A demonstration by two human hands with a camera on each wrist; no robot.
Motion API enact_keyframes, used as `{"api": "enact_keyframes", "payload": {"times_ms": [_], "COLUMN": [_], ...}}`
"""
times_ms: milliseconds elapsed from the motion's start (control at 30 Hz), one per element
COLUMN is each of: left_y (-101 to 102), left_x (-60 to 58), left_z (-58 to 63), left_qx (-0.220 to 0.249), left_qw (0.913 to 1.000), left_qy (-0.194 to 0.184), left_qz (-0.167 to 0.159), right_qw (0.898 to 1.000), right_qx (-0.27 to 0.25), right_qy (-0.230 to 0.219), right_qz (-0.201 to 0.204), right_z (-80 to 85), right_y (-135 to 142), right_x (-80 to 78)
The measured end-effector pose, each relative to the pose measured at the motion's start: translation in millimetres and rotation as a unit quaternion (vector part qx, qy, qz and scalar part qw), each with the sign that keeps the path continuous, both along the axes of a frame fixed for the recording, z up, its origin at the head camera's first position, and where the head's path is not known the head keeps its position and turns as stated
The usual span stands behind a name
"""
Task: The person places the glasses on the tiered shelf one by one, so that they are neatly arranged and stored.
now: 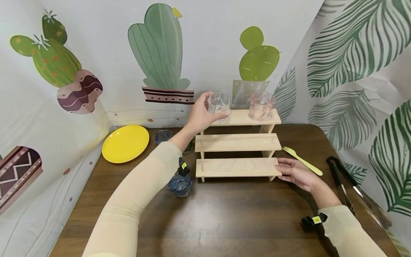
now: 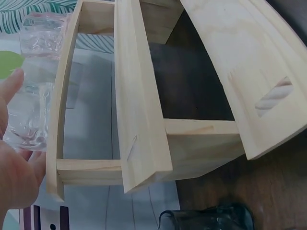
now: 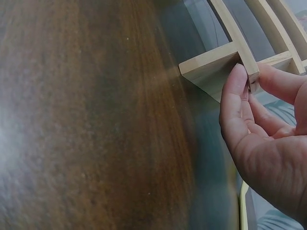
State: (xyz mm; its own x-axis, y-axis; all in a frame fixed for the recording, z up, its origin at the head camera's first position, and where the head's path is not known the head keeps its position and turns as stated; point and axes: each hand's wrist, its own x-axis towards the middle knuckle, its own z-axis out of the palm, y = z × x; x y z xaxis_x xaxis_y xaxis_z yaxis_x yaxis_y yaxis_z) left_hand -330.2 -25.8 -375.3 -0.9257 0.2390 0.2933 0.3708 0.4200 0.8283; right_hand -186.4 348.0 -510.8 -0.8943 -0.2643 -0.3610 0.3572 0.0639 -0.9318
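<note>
A three-tier wooden stand (image 1: 237,142) stands on the table. My left hand (image 1: 203,113) grips a clear glass (image 1: 219,102) at the left end of the top tier, thumb across its front; the left wrist view shows the same glass (image 2: 29,120) beside the top board. A pink-tinted glass (image 1: 262,105) sits on the right part of that tier. With my right hand (image 1: 297,174) I pinch the right end of the bottom tier (image 1: 237,167); in the right wrist view the thumb and fingers lie on either face of the board (image 3: 243,52).
A dark blue glass (image 1: 180,185) and another (image 1: 162,136) stand left of the stand, the latter partly behind my left arm. A yellow plate (image 1: 126,144) lies at the back left. Right of the stand are a light yellow fork (image 1: 303,161) and black-handled tongs (image 1: 350,182).
</note>
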Motion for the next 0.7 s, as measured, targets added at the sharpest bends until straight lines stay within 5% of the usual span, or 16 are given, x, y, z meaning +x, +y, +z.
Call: {"api": "enact_keyframes", "payload": {"times_ms": [433,700], "left_y": [-7,-30], "left_x": [-2.6,10.9], "left_z": [-0.9,5.6], "left_qx": [-0.001,0.047], "left_qw": [0.9993,0.9976], "left_qy": [-0.012,-0.020], "left_qz": [-0.036,-0.046], "right_qw": [1.000,1.000], "right_qx": [-0.005,-0.007], "right_qy": [0.002,-0.001], "right_qz": [-0.001,0.003], "right_z": [1.7,2.9], "right_y": [-1,-1], "right_x": [1.9,1.7]}}
